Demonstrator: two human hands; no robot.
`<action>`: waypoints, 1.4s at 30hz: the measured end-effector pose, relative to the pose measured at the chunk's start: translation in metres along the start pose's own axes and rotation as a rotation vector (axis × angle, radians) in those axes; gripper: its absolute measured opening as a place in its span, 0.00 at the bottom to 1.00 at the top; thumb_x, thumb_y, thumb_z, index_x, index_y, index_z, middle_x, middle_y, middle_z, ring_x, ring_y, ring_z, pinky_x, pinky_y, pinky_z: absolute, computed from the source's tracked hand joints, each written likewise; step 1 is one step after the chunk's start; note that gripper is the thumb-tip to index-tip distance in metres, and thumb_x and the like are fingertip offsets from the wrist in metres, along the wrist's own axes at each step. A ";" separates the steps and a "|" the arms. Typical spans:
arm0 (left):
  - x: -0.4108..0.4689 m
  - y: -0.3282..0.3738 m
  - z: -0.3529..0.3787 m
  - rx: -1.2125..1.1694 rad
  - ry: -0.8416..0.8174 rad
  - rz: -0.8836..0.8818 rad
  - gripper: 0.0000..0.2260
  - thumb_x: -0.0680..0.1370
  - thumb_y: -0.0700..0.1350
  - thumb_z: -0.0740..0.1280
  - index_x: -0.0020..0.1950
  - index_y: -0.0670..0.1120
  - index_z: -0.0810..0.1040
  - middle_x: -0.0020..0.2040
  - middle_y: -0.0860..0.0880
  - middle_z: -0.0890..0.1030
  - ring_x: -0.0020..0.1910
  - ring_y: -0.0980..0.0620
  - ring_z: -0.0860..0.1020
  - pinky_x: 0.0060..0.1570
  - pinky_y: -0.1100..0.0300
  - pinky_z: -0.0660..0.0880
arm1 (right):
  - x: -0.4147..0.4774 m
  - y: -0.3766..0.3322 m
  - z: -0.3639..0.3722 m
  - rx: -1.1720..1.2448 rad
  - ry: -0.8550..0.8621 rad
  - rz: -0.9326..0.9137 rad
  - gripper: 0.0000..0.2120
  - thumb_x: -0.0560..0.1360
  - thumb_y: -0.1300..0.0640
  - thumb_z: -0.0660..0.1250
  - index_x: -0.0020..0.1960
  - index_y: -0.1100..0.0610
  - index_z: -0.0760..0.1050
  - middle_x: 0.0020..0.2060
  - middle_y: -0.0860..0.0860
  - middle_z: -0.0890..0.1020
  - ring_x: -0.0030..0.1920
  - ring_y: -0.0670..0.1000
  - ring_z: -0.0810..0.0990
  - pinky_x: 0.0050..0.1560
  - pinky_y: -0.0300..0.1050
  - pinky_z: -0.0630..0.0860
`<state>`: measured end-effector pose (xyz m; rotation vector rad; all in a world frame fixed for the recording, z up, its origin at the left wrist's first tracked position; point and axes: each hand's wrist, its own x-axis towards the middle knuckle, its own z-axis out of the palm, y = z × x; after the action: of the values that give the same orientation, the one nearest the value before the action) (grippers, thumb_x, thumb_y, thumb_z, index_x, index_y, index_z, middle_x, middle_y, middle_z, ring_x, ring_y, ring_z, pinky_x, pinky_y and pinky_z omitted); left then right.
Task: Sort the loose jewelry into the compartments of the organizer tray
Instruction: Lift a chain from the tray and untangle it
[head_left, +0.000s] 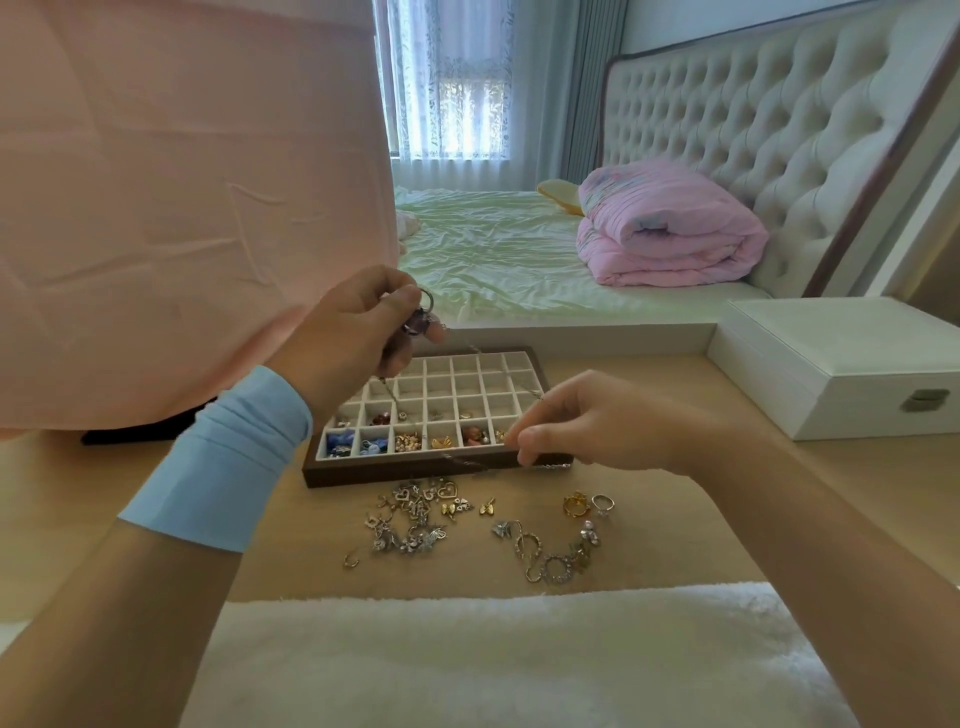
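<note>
the left hand (358, 332) is raised over the brown-rimmed organizer tray with white compartments (415, 475), its fingers grasping a purple stone pendant (417, 325). the right hand (587, 421) pinches the pendant's thin silver chain (462, 460) at the tray's front edge, probably to keep it untangled. loose silver and gold charms and rings (410, 525) lie unsorted on the pale wooden worktop (727, 493) just before the tray.

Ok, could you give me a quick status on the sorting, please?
Left hand pinches a pendant above the tray. Right hand pinches the chain at its front edge. Loose pile in front, nothing blocking.
</note>
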<state>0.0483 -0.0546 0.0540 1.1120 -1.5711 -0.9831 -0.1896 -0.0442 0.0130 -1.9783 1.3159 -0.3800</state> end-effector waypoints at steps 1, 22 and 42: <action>0.000 0.001 -0.005 0.004 0.010 0.001 0.08 0.84 0.43 0.56 0.49 0.45 0.72 0.34 0.51 0.83 0.25 0.54 0.69 0.28 0.63 0.68 | 0.001 -0.001 0.001 -0.019 -0.023 0.022 0.08 0.81 0.51 0.68 0.52 0.48 0.86 0.48 0.37 0.86 0.43 0.30 0.79 0.42 0.31 0.68; 0.007 0.002 -0.042 -0.245 0.039 0.081 0.06 0.84 0.41 0.58 0.49 0.43 0.73 0.43 0.48 0.85 0.41 0.50 0.82 0.43 0.53 0.82 | 0.067 -0.071 0.025 0.708 -0.135 -0.220 0.10 0.82 0.56 0.63 0.60 0.59 0.76 0.34 0.53 0.76 0.30 0.52 0.72 0.39 0.50 0.75; 0.022 -0.060 -0.026 -0.004 0.114 -0.078 0.04 0.79 0.39 0.66 0.49 0.40 0.80 0.43 0.46 0.84 0.40 0.52 0.82 0.42 0.60 0.82 | 0.053 -0.029 -0.028 0.403 0.570 -0.117 0.07 0.78 0.54 0.71 0.48 0.58 0.84 0.34 0.50 0.83 0.24 0.51 0.69 0.28 0.45 0.69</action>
<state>0.0823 -0.0934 0.0088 1.2134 -1.4433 -0.9568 -0.1635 -0.0957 0.0457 -1.6590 1.3184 -1.2342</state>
